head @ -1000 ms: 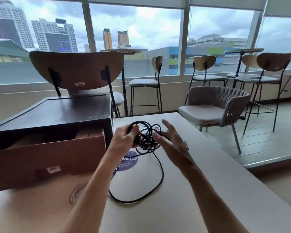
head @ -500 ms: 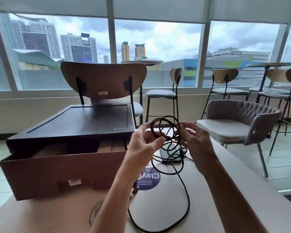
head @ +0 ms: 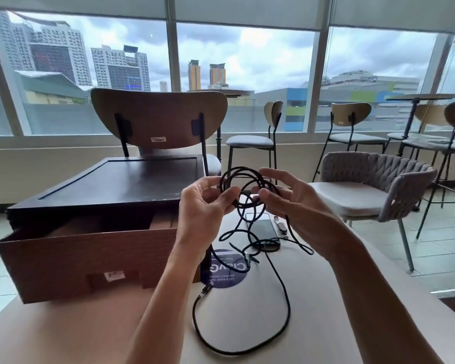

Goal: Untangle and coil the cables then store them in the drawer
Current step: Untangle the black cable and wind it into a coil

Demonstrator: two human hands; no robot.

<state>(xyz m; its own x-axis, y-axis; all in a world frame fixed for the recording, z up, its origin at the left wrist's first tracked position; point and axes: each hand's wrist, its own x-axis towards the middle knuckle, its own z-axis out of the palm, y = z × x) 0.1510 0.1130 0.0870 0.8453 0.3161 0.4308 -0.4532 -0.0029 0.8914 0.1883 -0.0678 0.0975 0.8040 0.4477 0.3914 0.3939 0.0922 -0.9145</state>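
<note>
**Cable Coil Held Above Table**

The black cable (head: 244,206) coil stands upright, facing the viewer; its tail drops onto the table (head: 352,311). The left hand (head: 202,206) and right hand (head: 294,203) pinch the coil's sides. The open drawer (head: 90,250) sits left; windows (head: 247,61) behind.

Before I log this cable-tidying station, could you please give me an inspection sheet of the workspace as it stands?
Surface: pale table with a round blue sticker on it.
Job's things: black cable, partly coiled; drawer pulled open, no cable seen in the part that shows.
Clutter: phone and a small metal item beside it.
Grippers: left hand and right hand both hold the cable above the table.
Cables: slack hangs from the hands and loops on the table; connector end lies by the sticker.
Surroundings: wooden chair behind the drawer, woven armchair at right, city windows.
</note>
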